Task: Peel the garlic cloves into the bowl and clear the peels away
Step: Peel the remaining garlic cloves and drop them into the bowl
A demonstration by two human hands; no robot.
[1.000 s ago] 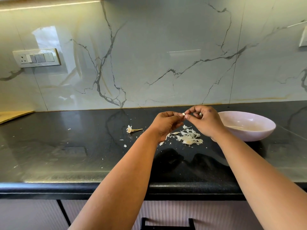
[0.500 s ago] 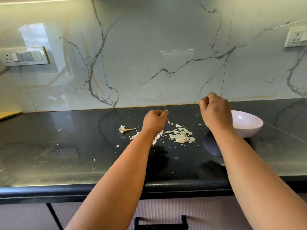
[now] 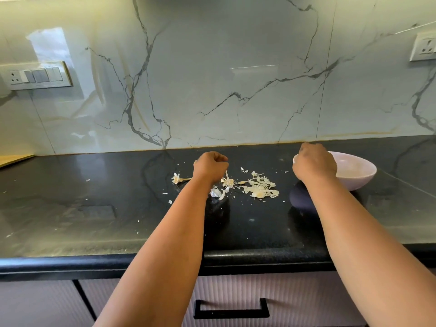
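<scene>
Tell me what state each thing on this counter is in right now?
Left hand: fingers curled, above the scattered peels; contents unseen.
Right hand: fingers curled, over the bowl's near rim.
Bowl: upright on the counter.
Garlic peels: loose heap on the counter.
Garlic stem: lying flat, left of the heap.

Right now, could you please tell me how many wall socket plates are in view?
2: a grey switch-and-socket plate on the marble backsplash at far left, and a white socket plate at the far right edge, partly cut off.
</scene>
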